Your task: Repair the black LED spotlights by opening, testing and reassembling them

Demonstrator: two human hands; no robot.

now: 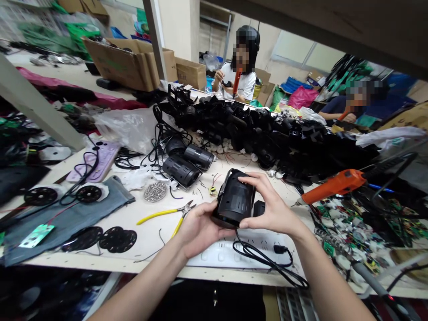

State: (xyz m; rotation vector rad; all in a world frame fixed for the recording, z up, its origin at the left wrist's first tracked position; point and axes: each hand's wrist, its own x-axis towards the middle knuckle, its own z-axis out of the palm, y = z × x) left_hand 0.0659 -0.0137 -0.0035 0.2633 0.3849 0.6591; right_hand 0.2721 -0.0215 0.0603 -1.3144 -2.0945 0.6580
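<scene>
The bench (pixel 150 236) carries pliers (pixel 183 209) and a power strip (pixel 229 258).

Black housing (pixel 236 200), held
My left hand (pixel 199 226) and right hand (pixel 273 207) grip it (yellow-handled pliers (pixel 184 209) lie near the left).

I find the bench (pixel 284 189) bright and evenly lit around the left hand (pixel 200 227) and right hand (pixel 270 205), light apparently falling from above. A soft sheen lies on the black housing (pixel 236 196) between them. Beyond the hands, the black heap (pixel 240 120) loses detail in its darkness; the overhead shelf (pixel 334 22) is dim. Sharpness is fair near the hands; far to their left, outlines smear and stretch. Coarse blocks mask the face of the white-shirted co-worker (pixel 247 82) opposite
</scene>
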